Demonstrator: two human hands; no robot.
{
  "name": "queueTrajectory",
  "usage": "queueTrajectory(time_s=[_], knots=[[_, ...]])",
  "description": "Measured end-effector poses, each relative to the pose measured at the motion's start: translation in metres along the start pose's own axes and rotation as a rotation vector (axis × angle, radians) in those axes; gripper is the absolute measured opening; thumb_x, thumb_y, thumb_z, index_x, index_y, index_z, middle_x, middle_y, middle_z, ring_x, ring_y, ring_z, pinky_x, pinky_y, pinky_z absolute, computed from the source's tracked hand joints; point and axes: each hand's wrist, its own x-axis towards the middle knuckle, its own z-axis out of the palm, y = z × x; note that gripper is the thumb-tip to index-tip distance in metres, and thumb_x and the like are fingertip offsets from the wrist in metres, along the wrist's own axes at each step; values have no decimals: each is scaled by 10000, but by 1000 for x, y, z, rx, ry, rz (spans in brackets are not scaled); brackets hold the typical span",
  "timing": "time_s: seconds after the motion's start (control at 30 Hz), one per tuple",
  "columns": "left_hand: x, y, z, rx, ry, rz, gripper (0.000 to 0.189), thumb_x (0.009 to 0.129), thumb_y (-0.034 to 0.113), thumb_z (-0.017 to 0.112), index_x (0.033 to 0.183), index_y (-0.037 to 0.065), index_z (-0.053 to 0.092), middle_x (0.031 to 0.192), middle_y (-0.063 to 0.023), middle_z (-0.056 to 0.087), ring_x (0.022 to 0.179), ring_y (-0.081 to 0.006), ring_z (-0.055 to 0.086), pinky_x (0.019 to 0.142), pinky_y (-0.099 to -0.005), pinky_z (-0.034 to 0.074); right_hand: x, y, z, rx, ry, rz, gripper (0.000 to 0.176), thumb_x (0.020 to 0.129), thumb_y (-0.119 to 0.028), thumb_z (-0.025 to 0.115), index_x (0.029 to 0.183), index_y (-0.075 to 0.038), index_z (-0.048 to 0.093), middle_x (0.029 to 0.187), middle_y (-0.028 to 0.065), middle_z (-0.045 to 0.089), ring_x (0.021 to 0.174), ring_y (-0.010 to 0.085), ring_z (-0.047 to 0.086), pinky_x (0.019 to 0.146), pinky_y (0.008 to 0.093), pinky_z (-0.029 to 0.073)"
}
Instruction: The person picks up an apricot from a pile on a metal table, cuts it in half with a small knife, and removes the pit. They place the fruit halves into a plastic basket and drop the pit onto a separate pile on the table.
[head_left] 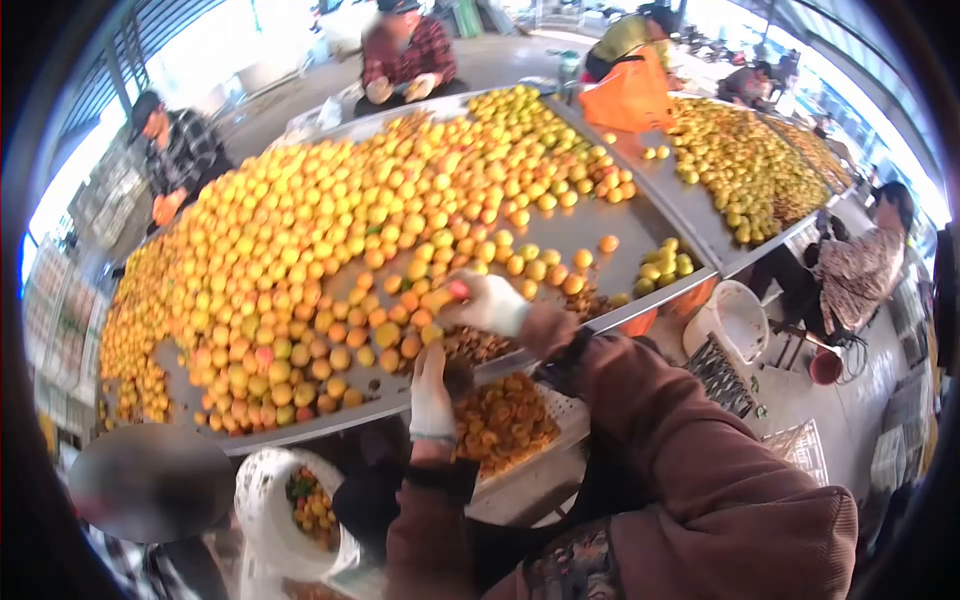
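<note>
Saw at far left a person in a dark checked shirt (190,145) beside the left part of the far edge of the metal table (590,232), with orange fruit (270,260) heaped thickly from that edge down toward the near left corner. Found below the near edge a white bucket (262,500) partly filled with small fruit (312,508). Spotted beyond the far edge a person in a red checked shirt (435,50). Held the gloved left hand (430,395) upright at the middle of the near edge, fingertips against or just beside a yellow fruit (431,333); could not tell, from this angle, whether gripping it or merely touching. Held the gloved right hand (488,305) farther in from that edge, over the fruit, pinching a reddish fruit (458,290) at the left end of the grip. Placed the yellow fruit nearward and slightly left of this pinch, closer to the left hand; made out no clear long axis on either roundish fruit. Saw below the near edge, right of the left wrist, a crate (568,408) of darker fruit pieces (505,430). Noted green fruit (665,265) clustered toward the near right corner, and past that corner a second bucket (738,318) on the floor.
</note>
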Motion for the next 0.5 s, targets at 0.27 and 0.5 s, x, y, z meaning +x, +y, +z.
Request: queueTrajectory(time_s=[0.27, 0.5], knots=[[-10, 2, 16, -132, -296, 166, 368, 1020, 267, 368, 1258, 23, 509, 1227, -97, 559, 1127, -213, 543, 976, -380, 419, -79, -15, 8, 249, 47, -143, 431, 798, -252, 730, 1143, -56, 563, 914, 120, 640, 845, 179, 633, 762, 328, 515], [0, -4, 2, -539, -492, 25, 356, 1017, 302, 399, 1209, 31, 528, 1144, -99, 602, 1081, -220, 559, 969, -390, 425, -93, -4, 3, 751, 46, -163, 226, 948, -178, 572, 1097, -10, 543, 985, 34, 596, 877, 83, 559, 777, 249, 480]])
